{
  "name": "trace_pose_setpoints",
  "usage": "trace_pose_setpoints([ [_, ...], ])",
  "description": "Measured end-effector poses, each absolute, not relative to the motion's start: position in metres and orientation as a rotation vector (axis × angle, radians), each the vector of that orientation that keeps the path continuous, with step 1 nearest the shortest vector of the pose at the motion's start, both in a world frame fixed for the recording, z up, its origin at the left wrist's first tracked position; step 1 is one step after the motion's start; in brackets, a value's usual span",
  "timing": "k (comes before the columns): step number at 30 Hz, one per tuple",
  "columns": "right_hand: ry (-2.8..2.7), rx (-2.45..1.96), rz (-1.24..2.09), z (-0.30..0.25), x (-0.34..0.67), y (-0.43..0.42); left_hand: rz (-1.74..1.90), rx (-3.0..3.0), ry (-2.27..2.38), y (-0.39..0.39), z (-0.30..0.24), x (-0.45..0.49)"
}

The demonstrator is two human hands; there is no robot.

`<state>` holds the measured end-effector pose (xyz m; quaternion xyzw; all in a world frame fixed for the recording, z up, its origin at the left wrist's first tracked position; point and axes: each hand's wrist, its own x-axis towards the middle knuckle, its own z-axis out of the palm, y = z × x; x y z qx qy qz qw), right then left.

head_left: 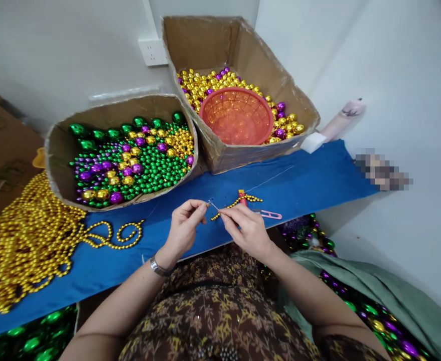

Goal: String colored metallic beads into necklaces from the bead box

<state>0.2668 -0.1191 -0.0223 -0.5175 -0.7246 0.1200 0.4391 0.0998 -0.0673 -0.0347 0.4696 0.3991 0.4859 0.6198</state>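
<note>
Pinching a thin needle-like rod (213,205), the R hand (245,226) is clamped, thumb and fingers, on its lower end, on the wearer's side of a red basket (237,125). Rod's long axis slants: upper end points up-left, away from wearer, at the L hand (184,224); lower end runs into the R hand. L thumb and forefinger are pressed together by the upper end; too small to tell if they grip it. Sharp end: can't tell. Also in front of basket: short gold bead strands (257,198), a red-yellow stick (243,198), a pink-handled tool (272,214), w/ white thread (271,178) trailing up-right. Basket sits in a lg. box (197,45) w/ gold & purple balls. L of basket: box of mixed beads (60,150); farther L, a gold bead-string pile (28,240).
</note>
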Motion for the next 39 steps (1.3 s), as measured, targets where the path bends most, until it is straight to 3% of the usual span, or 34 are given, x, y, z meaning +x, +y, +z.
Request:
trace_pose_setpoints([
  [39,-1.827,-1.238,0.266,-0.0247,0.268,-0.1163,1.142,1.192,0.902,-0.067,-0.041,0.0975],
])
